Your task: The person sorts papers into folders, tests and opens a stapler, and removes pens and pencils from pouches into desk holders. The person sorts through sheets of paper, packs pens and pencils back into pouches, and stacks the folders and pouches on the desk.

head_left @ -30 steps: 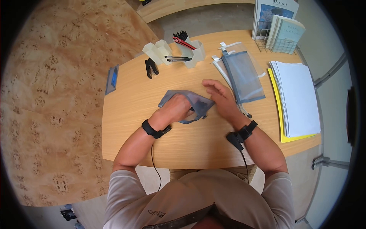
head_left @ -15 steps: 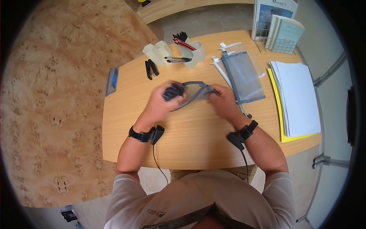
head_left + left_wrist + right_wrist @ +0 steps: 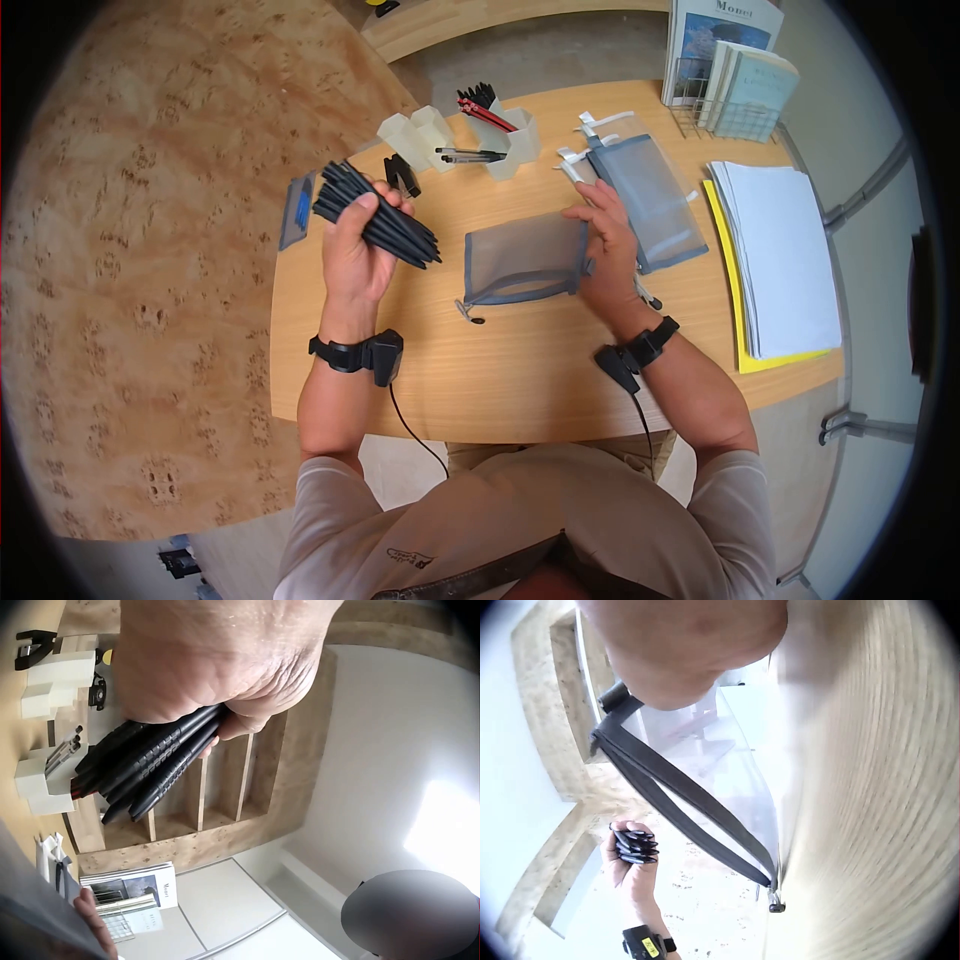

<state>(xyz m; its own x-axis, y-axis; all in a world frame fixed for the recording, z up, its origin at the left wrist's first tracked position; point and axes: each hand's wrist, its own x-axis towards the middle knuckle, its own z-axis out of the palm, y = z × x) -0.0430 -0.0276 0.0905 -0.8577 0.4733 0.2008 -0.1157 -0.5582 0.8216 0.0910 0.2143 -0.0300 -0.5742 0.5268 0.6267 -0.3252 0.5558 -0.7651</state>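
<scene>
My left hand (image 3: 357,245) grips a thick bundle of black pens (image 3: 385,222), raised over the left part of the desk. The left wrist view shows the pens (image 3: 154,761) poking out from under the palm, their ribbed barrels side by side. A grey mesh zip pouch (image 3: 525,255) is tilted up in front of me, its zip side towards me and parted. At its right edge my right hand (image 3: 607,255) holds it, fingers extended along the far corner. In the right wrist view the zip band (image 3: 686,796) gapes and a zip pull (image 3: 777,906) hangs at one end.
Behind stand white hexagonal pen holders (image 3: 512,150) and a black stapler (image 3: 402,175). More mesh pouches (image 3: 650,205) lie to the right, beside a paper stack (image 3: 780,260) on a yellow folder. A pouch with blue contents (image 3: 297,212) lies far left; books (image 3: 750,90) stand in a wire rack.
My left hand came out of the pouch with the black pens and moved left and up. The right hand went from lying beside the pouch to holding its right edge; the pouch now spreads flatter.
</scene>
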